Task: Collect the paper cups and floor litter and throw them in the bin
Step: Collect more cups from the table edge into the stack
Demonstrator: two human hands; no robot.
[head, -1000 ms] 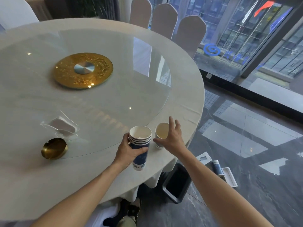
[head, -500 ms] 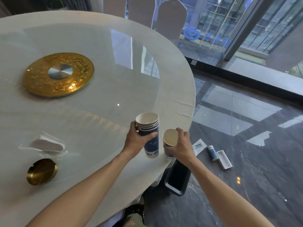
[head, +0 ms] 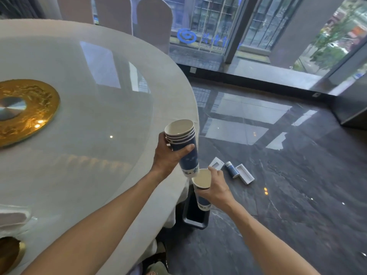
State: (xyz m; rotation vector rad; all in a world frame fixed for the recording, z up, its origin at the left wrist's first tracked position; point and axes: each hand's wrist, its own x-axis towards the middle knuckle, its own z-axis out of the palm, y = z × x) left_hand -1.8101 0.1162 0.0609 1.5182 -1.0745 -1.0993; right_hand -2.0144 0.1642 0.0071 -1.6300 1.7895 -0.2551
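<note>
My left hand (head: 168, 157) grips a stack of several blue-and-white paper cups (head: 185, 145), tilted, above the table's right edge. Just below it, my right hand (head: 217, 189) holds a single paper cup (head: 201, 185) with its mouth up, right under the stack's base. A dark rectangular bin (head: 195, 217) stands on the floor beneath the single cup, partly hidden by the tablecloth. Floor litter lies to the right: a small white box (head: 216, 164), a blue tube (head: 231, 169) and a white tray-like box (head: 245, 176).
The round table (head: 162, 92) with a glass turntable carries a gold centre disc (head: 23, 110), a gold ashtray (head: 10, 253) and a wrapped napkin (head: 14, 217) at the left. Covered chairs (head: 154, 22) stand behind. Dark glossy floor extends right to glass walls.
My right hand lifted the single cup off the table and carried it down past the edge, over the bin. My left hand raised and tilted the stack. The view swung right.
</note>
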